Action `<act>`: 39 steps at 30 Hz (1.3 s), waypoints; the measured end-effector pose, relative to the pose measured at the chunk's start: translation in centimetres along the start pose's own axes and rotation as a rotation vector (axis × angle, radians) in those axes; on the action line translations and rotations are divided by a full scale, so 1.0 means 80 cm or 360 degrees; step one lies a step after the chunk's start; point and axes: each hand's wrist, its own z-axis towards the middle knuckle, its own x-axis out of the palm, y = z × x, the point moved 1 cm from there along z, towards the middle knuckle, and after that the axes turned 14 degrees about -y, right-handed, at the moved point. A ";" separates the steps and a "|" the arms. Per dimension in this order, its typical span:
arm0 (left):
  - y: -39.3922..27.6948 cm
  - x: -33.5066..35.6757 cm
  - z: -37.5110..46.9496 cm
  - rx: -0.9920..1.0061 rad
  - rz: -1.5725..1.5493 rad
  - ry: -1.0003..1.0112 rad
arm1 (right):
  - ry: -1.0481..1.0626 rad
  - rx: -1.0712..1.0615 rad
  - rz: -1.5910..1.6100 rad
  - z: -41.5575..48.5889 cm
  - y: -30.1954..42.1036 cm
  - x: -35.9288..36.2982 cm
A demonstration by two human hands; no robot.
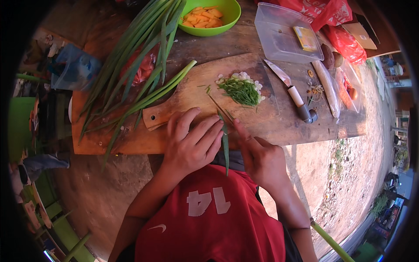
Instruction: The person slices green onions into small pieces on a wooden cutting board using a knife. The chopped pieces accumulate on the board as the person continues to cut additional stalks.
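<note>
My left hand (pixel 193 144) presses a green spring onion leaf (pixel 226 150) against the near edge of a wooden cutting board (pixel 193 90). The leaf's end hangs past the table edge towards my shirt. A knife is in my right hand (pixel 263 159), with the index finger stretched along its narrow blade (pixel 219 105). The blade stands close to my left fingertips, its handle hidden in my fist. Farther up the board lies a pile of chopped spring onion (pixel 242 93), green slivers with pale rings around them. Whole spring onions (pixel 131 62) spread over the board's left side.
A green bowl (pixel 229 23) of orange pieces stands at the back. Right of the board lies another knife (pixel 296 96), below a clear plastic container (pixel 276 39) holding a yellow packet (pixel 304 38). Red plastic bags (pixel 347 44) and a tray with an egg (pixel 353 94) are farther right.
</note>
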 end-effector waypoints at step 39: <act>0.001 -0.003 0.006 -0.0066 -0.0125 0.0046 | -0.0105 0.0138 0.0199 0.008 0.018 0.015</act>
